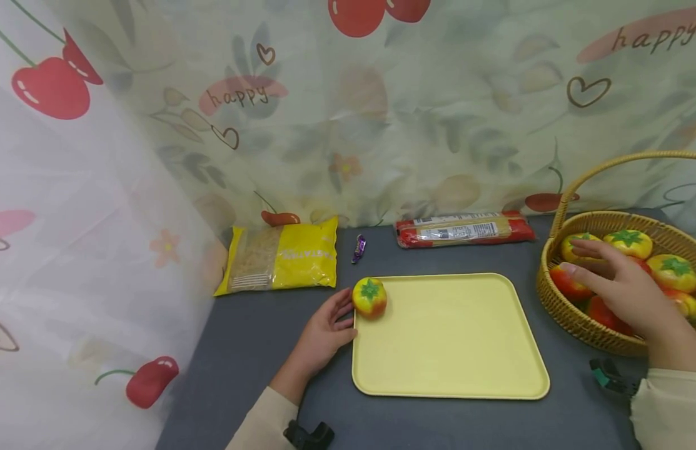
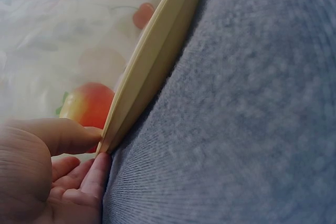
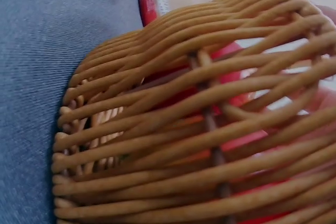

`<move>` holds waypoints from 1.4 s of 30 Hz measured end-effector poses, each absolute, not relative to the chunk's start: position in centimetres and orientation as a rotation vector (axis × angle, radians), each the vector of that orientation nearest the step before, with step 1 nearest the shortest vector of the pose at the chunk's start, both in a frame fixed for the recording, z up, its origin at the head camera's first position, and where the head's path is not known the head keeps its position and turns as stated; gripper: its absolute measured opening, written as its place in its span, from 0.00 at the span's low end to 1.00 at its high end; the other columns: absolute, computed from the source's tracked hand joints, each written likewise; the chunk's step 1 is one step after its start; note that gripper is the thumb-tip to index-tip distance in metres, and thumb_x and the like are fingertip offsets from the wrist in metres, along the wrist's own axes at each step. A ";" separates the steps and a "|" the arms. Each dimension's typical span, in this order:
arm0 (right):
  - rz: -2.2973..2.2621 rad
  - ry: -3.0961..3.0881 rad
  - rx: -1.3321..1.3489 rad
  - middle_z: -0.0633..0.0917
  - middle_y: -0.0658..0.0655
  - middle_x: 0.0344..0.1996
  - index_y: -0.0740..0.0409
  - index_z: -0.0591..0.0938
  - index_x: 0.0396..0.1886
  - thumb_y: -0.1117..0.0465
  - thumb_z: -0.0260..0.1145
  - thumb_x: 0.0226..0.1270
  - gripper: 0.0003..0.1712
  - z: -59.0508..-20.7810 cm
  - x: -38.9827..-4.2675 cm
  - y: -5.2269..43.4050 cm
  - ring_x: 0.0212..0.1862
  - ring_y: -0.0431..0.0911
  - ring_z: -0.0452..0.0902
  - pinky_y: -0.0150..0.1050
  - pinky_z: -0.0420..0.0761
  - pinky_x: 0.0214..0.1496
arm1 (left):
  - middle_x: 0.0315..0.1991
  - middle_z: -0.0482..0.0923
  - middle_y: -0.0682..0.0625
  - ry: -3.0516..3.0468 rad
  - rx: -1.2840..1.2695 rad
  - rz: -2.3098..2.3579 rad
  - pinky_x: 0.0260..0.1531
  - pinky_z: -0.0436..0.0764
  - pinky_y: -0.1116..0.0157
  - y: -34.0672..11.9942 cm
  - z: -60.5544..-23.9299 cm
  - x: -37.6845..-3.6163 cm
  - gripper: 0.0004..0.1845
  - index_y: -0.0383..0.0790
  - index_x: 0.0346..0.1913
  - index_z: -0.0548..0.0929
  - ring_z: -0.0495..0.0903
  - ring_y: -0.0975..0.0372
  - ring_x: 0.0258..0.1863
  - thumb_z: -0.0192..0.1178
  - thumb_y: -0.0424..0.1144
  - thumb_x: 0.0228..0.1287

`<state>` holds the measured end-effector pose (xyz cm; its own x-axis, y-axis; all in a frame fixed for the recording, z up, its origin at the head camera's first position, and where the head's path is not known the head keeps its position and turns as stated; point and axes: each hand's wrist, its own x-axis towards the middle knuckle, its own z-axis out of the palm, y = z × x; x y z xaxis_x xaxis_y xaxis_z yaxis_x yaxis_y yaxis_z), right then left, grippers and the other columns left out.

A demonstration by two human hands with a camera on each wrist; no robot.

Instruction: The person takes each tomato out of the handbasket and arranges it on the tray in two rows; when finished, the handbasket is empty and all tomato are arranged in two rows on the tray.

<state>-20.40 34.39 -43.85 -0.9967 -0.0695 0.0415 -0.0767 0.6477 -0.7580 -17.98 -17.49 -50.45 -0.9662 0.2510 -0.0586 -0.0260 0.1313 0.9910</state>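
A red and yellow tomato [image 1: 370, 299] with a green star-shaped top sits in the far left corner of the pale yellow tray [image 1: 449, 340]. My left hand [image 1: 325, 331] is at the tray's left side; the left wrist view shows thumb and fingers pinching the tray's rim [image 2: 140, 69]. On the right, my right hand [image 1: 626, 287] reaches over the wicker basket [image 1: 561, 319], which holds several similar tomatoes [image 1: 673, 270]. Its fingers stretch out above them, with the thumb close to a red one [image 1: 569, 284]. Basket weave mostly hides this hand in the right wrist view.
Behind the tray lie a yellow noodle packet [image 1: 305, 256], a small purple-wrapped candy [image 1: 359, 249] and a long red-ended packet [image 1: 466, 230]. The basket's tall handle [image 1: 584, 178] arches over it. Patterned curtains [image 1: 348, 137] close off the back and left of the dark grey table [image 1: 257, 350].
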 end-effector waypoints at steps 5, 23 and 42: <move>1.160 -2.909 0.156 0.69 0.80 0.73 0.74 0.66 0.80 0.45 0.66 0.84 0.44 -44.2 -20.8 34.2 0.70 0.78 0.64 0.72 0.71 0.66 | 0.83 0.62 0.41 2.209 0.212 1.916 0.71 0.76 0.55 -17.5 -50.4 -17.9 0.45 0.35 0.86 0.60 0.66 0.49 0.79 0.67 0.20 0.70; 0.896 -3.041 0.160 0.68 0.85 0.70 0.74 0.69 0.76 0.41 0.68 0.81 0.45 -44.3 -21.2 34.6 0.68 0.81 0.62 0.82 0.64 0.63 | 0.83 0.61 0.39 2.199 0.247 1.924 0.71 0.75 0.56 -17.6 -50.6 -18.0 0.44 0.33 0.86 0.59 0.65 0.48 0.80 0.66 0.20 0.71; 1.037 -2.821 -0.022 0.65 0.85 0.71 0.77 0.65 0.79 0.41 0.75 0.74 0.54 -43.6 -20.5 33.6 0.68 0.79 0.61 0.81 0.64 0.62 | 0.83 0.61 0.38 2.193 0.232 1.936 0.72 0.74 0.52 -17.4 -50.4 -17.9 0.44 0.33 0.86 0.59 0.65 0.47 0.80 0.66 0.20 0.71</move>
<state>-20.54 33.60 -43.60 -0.9906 0.0604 0.1225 -0.0333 0.7629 -0.6457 -17.87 -17.43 -50.41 -0.9661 0.2531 -0.0508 -0.0190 0.1265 0.9918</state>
